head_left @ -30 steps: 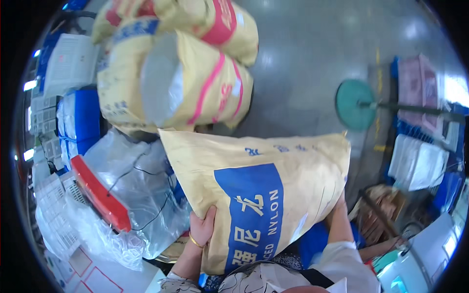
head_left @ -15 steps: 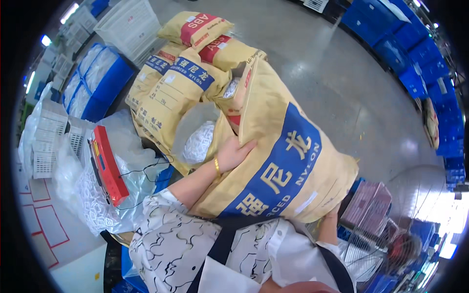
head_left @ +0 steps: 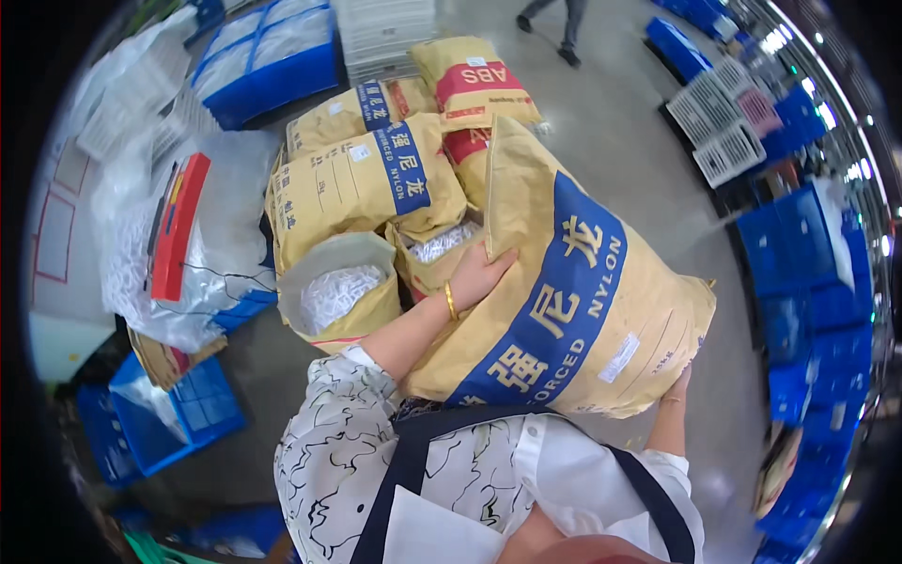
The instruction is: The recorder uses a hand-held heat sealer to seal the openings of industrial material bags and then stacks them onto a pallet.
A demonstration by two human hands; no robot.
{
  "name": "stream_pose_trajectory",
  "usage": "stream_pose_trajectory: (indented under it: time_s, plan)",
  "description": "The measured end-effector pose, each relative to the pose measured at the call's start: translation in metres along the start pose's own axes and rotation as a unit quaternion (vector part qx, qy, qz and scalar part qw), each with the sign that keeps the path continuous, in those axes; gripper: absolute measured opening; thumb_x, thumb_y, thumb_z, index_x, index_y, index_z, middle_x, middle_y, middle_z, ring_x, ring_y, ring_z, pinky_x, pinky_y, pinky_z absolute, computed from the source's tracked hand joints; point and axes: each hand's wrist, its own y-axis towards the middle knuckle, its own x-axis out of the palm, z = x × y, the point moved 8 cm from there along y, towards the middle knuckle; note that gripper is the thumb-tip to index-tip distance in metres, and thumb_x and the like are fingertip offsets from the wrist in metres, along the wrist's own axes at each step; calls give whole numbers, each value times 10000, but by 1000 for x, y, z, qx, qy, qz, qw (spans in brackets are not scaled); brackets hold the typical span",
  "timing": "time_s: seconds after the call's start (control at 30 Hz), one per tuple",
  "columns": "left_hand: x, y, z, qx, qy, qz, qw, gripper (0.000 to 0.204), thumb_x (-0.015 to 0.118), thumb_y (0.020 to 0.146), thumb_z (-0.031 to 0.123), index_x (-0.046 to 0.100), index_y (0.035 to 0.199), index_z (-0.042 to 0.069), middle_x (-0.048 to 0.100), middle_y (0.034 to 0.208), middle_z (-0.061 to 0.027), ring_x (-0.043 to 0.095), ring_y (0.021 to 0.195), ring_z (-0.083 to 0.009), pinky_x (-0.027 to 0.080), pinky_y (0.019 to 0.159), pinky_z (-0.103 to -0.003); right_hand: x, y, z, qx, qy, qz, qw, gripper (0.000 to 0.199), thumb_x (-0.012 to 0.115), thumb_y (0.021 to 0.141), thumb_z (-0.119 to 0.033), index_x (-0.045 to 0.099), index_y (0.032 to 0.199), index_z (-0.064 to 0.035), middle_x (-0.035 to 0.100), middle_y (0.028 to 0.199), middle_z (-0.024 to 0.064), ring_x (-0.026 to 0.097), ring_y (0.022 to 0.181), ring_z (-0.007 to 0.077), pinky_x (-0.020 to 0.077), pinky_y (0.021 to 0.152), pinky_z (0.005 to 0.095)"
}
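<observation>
A large tan paper sack with a broad blue printed band lies tilted across my front, held against my body. My left hand grips its left edge near the upper end, and a gold bracelet sits on that wrist. At the lower right corner, my right hand supports the sack, its fingers partly hidden behind the paper. Just left of the held sack stands an open sack with white plastic pieces inside. Another open sack, also with white pieces, is partly covered by my left arm and the held sack.
Closed sacks are piled beyond the open ones. Clear bags of white pieces and a red device with cables are at left. Blue crates line the right side; white crates stand nearer the aisle. A person's legs show far off.
My view has turned and shifted, and the held sack now appears slightly further right. Both hands keep their hold on it. A walking person's legs have come into view at the top.
</observation>
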Motion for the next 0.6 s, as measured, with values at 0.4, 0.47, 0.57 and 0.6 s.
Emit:
stream_pose_trajectory:
  time_s: [0.4,0.47,0.57,0.6]
  plan:
    - [4,240,-136,-196,60,111,972,431,621,928,367,682,1000,-53,716,851,-114,678,784,-178,519,663,-312,205,370,-110,42,-142,-163,975,444,381,1002,-323,499,1328,-46,604,1263,111,611,1110,274,516,948,414]
    - [0,248,-163,-265,78,129,952,441,624,926,370,678,1001,-61,714,847,-123,680,778,-187,516,646,-321,215,423,-81,76,-143,-162,973,441,380,1002,-322,504,1321,-44,607,1256,118,613,1110,277,521,943,417]
    - [-28,299,-175,-327,144,223,907,447,622,929,356,664,1017,-79,708,835,-129,677,726,-188,517,622,-319,287,523,-58,124,-149,-185,963,452,364,999,-339,520,1299,-39,616,1239,119,619,1099,274,527,933,411]
    - [-35,314,-195,-336,145,237,900,447,622,929,356,664,1017,-79,708,835,-129,677,726,-188,517,622,-319,316,553,-50,146,-157,-198,957,467,348,996,-356,531,1283,-36,622,1227,113,624,1088,267,528,929,402]
